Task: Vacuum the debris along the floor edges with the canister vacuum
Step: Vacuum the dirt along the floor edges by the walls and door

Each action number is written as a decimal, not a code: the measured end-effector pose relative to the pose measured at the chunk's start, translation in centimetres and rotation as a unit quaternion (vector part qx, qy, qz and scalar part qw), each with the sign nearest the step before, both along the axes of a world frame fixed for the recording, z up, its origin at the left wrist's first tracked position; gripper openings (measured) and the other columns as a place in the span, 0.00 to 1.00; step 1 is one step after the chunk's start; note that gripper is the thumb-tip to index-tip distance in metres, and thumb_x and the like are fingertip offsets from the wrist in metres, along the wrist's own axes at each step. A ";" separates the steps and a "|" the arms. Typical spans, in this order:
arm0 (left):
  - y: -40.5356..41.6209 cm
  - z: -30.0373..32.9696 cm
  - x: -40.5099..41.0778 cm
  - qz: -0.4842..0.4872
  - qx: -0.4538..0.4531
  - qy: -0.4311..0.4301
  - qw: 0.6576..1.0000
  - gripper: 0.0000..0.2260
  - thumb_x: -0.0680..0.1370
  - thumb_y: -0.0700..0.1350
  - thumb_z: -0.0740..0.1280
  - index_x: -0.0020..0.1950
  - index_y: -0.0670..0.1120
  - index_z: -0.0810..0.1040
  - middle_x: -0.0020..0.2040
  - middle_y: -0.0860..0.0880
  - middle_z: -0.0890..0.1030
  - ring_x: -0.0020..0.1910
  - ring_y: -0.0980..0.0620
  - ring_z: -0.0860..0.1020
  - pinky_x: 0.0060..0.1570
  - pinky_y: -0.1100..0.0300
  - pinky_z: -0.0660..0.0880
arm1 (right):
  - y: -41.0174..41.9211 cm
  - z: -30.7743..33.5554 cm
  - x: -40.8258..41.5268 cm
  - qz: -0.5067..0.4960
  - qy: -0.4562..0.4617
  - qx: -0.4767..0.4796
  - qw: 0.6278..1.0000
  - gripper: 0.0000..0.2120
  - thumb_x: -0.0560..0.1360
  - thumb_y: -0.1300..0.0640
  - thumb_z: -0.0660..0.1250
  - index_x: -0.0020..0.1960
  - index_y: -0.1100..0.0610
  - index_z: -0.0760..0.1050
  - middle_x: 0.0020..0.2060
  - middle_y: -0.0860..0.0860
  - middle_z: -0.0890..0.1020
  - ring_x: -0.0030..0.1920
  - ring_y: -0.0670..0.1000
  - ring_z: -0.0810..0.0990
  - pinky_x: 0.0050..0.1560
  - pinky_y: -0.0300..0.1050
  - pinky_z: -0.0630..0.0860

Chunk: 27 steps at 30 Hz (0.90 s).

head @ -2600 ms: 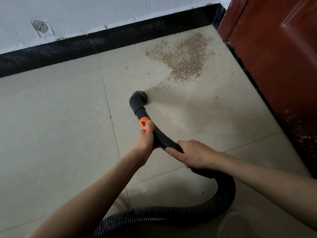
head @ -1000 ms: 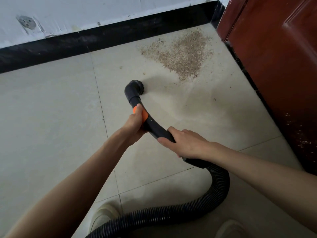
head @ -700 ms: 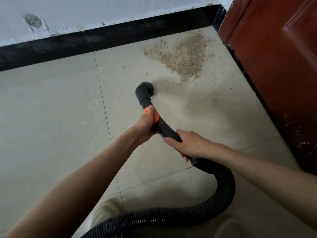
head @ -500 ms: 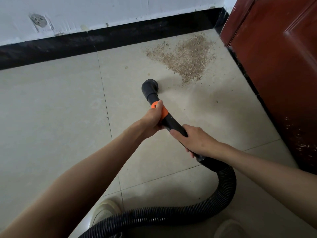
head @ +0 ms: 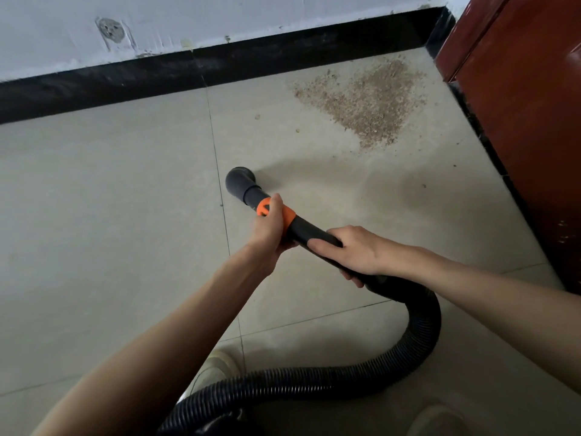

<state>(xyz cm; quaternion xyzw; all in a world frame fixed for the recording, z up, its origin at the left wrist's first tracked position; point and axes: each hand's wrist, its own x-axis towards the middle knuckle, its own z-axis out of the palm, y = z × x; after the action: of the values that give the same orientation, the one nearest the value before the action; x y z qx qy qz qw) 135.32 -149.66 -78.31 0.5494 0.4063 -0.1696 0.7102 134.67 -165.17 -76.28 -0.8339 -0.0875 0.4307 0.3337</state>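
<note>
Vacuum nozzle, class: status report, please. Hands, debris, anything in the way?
Left hand and right hand both gripping the wand. Nozzle on tile, short of the debris pile in the corner. Path clear.

Black ribbed hose, dark grey nozzle, orange collar. Brown speckled debris on pale beige tiles with thin dark joints. Black skirting under white wall; reddish-brown door.
</note>
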 end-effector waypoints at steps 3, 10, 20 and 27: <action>1.6 -0.5 -1.6 0.050 0.001 0.004 0.999 0.12 0.80 0.53 0.58 0.44 0.46 0.66 0.42 0.45 0.72 0.40 0.48 0.76 0.48 0.51 0.77 | 1.5 0.1 0.1 0.054 0.002 -0.008 0.998 0.22 0.78 0.36 0.56 0.43 0.56 0.70 0.30 0.53 0.78 0.23 0.51 0.75 0.31 0.49 0.76; 3.1 -1.0 -3.1 0.059 0.016 -0.008 0.998 0.13 0.80 0.54 0.59 0.47 0.44 0.68 0.43 0.45 0.73 0.40 0.48 0.75 0.37 0.57 0.76 | 2.7 0.2 -0.1 0.101 -0.016 -0.028 0.994 0.23 0.78 0.35 0.55 0.44 0.56 0.70 0.30 0.53 0.79 0.24 0.51 0.76 0.30 0.45 0.74; 0.0 -0.5 -2.5 -0.044 -0.030 0.015 0.998 0.16 0.81 0.56 0.58 0.47 0.43 0.67 0.43 0.44 0.74 0.41 0.47 0.77 0.39 0.57 0.77 | -0.5 0.3 -2.0 0.018 0.001 -0.036 0.999 0.24 0.77 0.35 0.56 0.43 0.56 0.69 0.28 0.52 0.78 0.23 0.51 0.75 0.29 0.48 0.75; -3.6 -0.8 -2.3 -0.139 -0.079 0.015 0.987 0.19 0.82 0.56 0.55 0.54 0.39 0.67 0.43 0.43 0.76 0.41 0.48 0.78 0.40 0.56 0.79 | -4.1 -0.2 -4.6 -0.052 -0.013 -0.042 0.998 0.22 0.77 0.34 0.55 0.43 0.54 0.68 0.29 0.51 0.78 0.23 0.49 0.76 0.32 0.45 0.76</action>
<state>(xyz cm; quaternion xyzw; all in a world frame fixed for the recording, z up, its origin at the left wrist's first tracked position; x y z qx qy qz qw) 132.98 -153.30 -79.13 0.5398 0.3222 -0.3064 0.7148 130.03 -169.27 -76.45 -0.8559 -0.0303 0.4055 0.3195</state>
